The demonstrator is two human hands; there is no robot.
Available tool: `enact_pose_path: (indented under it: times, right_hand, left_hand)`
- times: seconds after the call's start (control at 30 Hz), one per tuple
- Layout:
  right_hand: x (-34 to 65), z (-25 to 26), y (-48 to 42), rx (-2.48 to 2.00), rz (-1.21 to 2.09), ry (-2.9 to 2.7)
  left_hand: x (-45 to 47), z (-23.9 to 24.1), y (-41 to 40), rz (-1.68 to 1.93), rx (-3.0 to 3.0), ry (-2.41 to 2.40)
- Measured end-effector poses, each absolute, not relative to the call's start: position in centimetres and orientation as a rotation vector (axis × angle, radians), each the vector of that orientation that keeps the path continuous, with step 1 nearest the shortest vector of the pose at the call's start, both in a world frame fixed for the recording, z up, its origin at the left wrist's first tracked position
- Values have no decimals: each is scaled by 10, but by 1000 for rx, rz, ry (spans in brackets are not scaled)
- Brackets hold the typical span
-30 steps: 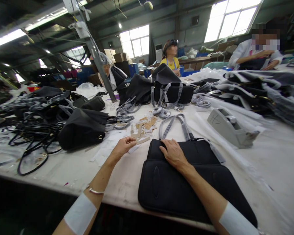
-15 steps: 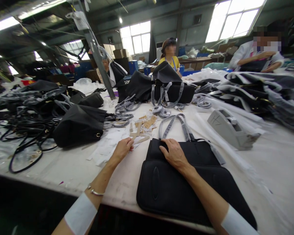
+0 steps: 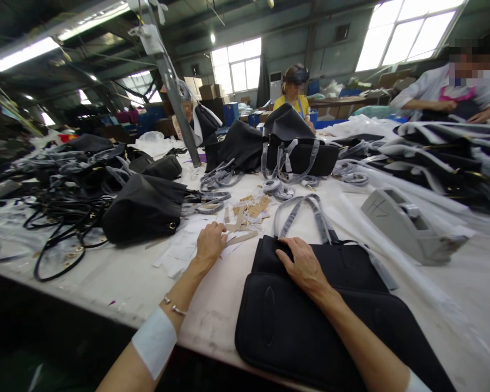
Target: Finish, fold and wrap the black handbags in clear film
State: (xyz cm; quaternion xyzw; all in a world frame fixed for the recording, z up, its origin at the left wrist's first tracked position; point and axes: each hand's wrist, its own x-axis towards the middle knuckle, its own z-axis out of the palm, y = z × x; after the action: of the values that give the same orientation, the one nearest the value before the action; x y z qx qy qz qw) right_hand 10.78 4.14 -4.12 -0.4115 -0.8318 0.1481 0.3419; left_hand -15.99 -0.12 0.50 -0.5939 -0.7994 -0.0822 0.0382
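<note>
A flat black bag (image 3: 330, 321) with grey wrapped handles (image 3: 306, 215) lies on the white table (image 3: 106, 277) in front of me. My right hand (image 3: 304, 267) rests on its upper edge, fingers curled over the opening. My left hand (image 3: 210, 243) reaches left of the bag, fingers closed on a tan cardboard strip (image 3: 239, 238) from a loose pile of tan strips and tags (image 3: 251, 209). White paper slips (image 3: 179, 250) lie beside that hand.
A grey tape dispenser (image 3: 408, 226) stands at right. Black bags (image 3: 145, 209) and black straps (image 3: 61, 228) crowd the left; more bags (image 3: 286, 144) and wrapped stock (image 3: 441, 158) fill the back. A slanted metal post (image 3: 175, 92) rises behind. Other people work at the far side.
My left hand has slid a little forward onto the tan strip pile. My right hand stays on the bag. The view has shifted slightly.
</note>
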Motion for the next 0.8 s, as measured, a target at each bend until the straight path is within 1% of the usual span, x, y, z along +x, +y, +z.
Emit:
enact_pose_path:
  times: [0.17, 0.27, 0.43, 0.6, 0.8]
  right_hand:
    - [108, -41, 41, -1070, 390, -2153]
    - [108, -39, 40, -1071, 398, -2150]
    - [107, -39, 41, -1065, 409, -2139]
    - [107, -39, 41, -1065, 420, -2128]
    - [107, -38, 40, -1061, 425, -2130]
  left_hand:
    - [-140, 3, 34, -510, -2020, -2428]
    - [-132, -1, 59, -545, -2005, -2514]
    - [-133, -10, 90, -557, -1859, -2786]
    - [-143, -13, 99, -689, -1872, -2870]
    - [-166, -2, 90, -926, -1868, -2860]
